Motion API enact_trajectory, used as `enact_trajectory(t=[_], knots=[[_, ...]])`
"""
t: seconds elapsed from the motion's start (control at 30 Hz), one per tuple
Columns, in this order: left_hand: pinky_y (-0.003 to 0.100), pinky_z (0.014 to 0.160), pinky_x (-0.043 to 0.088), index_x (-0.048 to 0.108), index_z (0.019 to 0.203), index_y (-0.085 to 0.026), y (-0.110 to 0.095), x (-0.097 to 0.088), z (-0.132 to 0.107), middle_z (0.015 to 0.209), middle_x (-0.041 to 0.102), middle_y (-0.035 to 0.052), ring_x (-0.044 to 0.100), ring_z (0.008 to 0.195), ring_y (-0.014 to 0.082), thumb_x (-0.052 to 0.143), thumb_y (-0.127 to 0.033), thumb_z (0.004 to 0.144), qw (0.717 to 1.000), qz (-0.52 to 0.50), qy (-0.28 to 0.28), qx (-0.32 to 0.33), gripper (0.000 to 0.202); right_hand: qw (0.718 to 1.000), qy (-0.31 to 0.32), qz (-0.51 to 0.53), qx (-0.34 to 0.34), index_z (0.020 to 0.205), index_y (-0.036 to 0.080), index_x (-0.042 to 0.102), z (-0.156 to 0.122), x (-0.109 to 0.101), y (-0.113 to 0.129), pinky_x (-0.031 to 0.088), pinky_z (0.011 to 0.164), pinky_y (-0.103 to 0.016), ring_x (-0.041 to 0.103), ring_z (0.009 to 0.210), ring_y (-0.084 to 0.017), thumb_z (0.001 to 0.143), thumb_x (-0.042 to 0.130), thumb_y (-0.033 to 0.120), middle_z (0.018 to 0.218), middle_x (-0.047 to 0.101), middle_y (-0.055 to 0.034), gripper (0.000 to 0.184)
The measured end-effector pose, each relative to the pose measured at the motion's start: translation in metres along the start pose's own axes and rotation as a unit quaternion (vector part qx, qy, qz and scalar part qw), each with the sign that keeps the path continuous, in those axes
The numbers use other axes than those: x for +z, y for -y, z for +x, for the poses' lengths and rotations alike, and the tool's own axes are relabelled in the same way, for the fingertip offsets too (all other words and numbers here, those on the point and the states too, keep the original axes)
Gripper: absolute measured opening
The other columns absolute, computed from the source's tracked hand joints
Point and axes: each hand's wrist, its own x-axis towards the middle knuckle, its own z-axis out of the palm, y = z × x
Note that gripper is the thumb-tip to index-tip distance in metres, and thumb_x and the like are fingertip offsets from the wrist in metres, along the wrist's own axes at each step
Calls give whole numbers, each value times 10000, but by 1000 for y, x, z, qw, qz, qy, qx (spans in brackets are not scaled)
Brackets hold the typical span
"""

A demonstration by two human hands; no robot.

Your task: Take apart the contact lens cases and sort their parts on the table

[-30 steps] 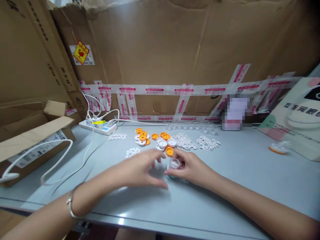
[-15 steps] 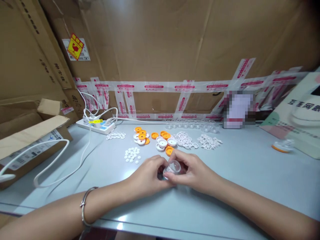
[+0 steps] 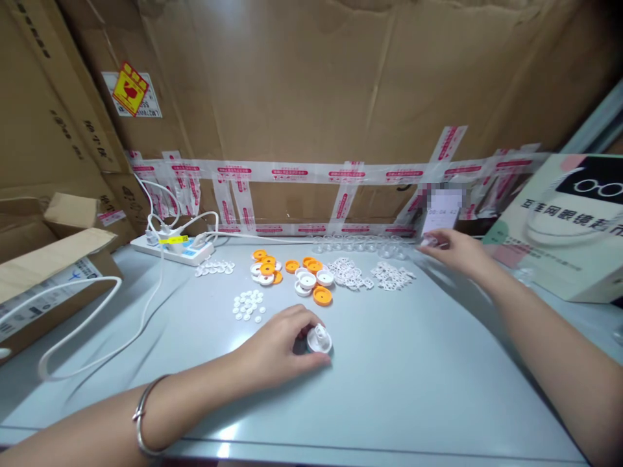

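My left hand [image 3: 280,347] rests on the grey table [image 3: 389,363] with its fingers curled round a small white round part [image 3: 319,339] that stands on the table. My right hand [image 3: 452,251] is stretched far to the back right, next to a row of clear plastic cups [image 3: 363,244] and a small device with a display [image 3: 442,211]; its fingertips are closed on something small that I cannot make out. Orange and white caps [image 3: 302,272] lie behind my left hand.
Heaps of small white pieces [image 3: 370,275] and white discs [image 3: 248,305] lie mid-table. A power strip [image 3: 172,248] with white cables sits back left, beside a cardboard box [image 3: 48,272]. A printed box [image 3: 564,227] stands at the right. Taped cardboard walls surround the table.
My right hand has let go of the part held between both hands and reached to the back right. My left hand now holds the white part alone on the table.
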Motion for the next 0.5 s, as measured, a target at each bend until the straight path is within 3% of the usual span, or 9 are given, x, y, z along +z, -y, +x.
enact_trajectory(t=[0.17,0.5], knots=[[269,716,416,569,914,-173,0,-3,-1,910,548,39,503,802,150,620,-253,727,1000,5,10,7,209,999,38,-17,0,786,193,503,5,10,-20,356,661,-338,523,682,-234,611,605,280,700,559,-76,220],[270,704,415,570,918,-177,1,-3,0,908,549,43,504,798,155,619,-267,730,1000,12,13,13,214,997,41,69,-12,999,170,414,-2,33,-4,413,698,-281,589,763,-200,682,536,256,937,602,-147,350]])
